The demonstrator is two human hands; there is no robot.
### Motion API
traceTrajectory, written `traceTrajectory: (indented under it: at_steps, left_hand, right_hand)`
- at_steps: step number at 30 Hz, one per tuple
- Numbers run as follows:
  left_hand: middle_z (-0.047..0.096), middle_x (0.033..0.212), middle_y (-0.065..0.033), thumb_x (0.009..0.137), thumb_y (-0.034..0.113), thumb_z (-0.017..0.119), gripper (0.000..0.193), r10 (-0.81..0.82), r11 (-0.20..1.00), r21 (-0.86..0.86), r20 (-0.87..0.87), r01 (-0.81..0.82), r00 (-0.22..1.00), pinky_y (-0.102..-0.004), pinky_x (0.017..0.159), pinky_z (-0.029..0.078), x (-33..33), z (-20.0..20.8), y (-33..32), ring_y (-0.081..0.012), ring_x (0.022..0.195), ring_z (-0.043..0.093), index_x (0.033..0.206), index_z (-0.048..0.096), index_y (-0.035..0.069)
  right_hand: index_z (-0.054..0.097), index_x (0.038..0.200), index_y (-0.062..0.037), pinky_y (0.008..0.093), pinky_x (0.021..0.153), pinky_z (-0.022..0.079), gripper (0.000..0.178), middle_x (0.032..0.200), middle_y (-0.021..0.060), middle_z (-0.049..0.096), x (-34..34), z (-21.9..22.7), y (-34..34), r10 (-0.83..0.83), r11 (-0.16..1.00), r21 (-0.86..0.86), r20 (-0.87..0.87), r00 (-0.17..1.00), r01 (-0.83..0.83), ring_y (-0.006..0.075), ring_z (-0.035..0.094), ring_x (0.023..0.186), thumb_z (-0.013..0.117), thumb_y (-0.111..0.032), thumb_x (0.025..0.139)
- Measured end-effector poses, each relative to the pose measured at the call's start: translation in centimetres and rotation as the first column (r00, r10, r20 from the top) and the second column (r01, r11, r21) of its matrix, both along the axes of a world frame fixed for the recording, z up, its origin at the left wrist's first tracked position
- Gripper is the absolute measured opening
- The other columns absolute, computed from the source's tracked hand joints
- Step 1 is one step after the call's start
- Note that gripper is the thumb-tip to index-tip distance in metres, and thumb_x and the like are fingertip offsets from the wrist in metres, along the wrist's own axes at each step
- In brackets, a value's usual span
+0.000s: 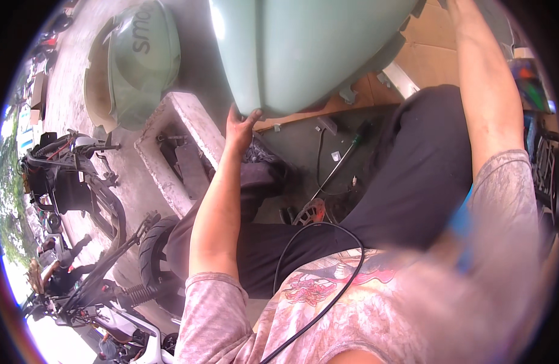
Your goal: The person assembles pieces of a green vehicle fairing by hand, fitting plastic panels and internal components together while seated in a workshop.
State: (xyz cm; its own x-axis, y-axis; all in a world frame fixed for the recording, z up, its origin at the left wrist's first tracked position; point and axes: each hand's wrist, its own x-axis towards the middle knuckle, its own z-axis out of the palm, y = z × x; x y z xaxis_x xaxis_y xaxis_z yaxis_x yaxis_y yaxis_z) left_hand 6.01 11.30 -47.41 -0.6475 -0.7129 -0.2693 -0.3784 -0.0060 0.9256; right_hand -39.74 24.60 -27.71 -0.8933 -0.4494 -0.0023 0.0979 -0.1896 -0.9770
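A large, glossy pale green body panel (316, 48) with a raised ridge fills the top middle of the view. At its lower left corner, my left hand (243, 126) grips the edge, the thumb lying against the outer face. My right arm stretches up past the panel's right side, and the hand itself is cut off by the top edge. Below the panel, a long screwdriver (342, 162) with a dark green handle lies between my legs, beside small pale scraps and a dark cable.
A second pale green shell (144, 67) rests on the concrete at the upper left. Near my left forearm stands a rough concrete frame (197, 124). Stripped motorcycle parts (73, 170) and a tyre (155, 252) are at the left. Cardboard (428, 57) lies at the upper right. A black cable (346, 285) crosses my shirt.
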Motion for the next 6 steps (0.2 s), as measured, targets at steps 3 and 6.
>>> traceTrajectory:
  at_steps: [3, 6]
  left_hand:
    - [0.060, 0.105, -0.0133, 0.077, 0.028, 0.073, 0.058, 0.043, 0.998, -0.036, -0.016, -0.043, 0.999, -0.0340, 0.088, 0.044, 0.4, -1.7, -0.7, -0.0211, 0.099, 0.057, 0.120, 0.047, -0.001]
    - [0.061, 0.105, -0.0128, 0.077, 0.030, 0.073, 0.061, 0.041, 0.999, -0.012, -0.003, -0.041, 0.999, -0.0338, 0.089, 0.043, 0.3, -2.1, -0.7, -0.0217, 0.098, 0.057, 0.123, 0.046, -0.001]
  right_hand:
    - [0.057, 0.116, -0.0033, 0.0378, 0.075, 0.052, 0.068, 0.103, 0.0114, 0.063, 0.2, -0.3, -0.5, 0.046, 0.999, -0.027, -0.010, 0.999, -0.046, 0.0231, 0.061, 0.089, 0.051, -0.063, 0.083]
    - [0.056, 0.117, -0.0034, 0.0381, 0.075, 0.052, 0.069, 0.103, 0.0112, 0.063, -0.3, 0.2, -1.1, 0.051, 0.999, -0.019, -0.009, 0.999, -0.051, 0.0231, 0.061, 0.090, 0.050, -0.063, 0.083]
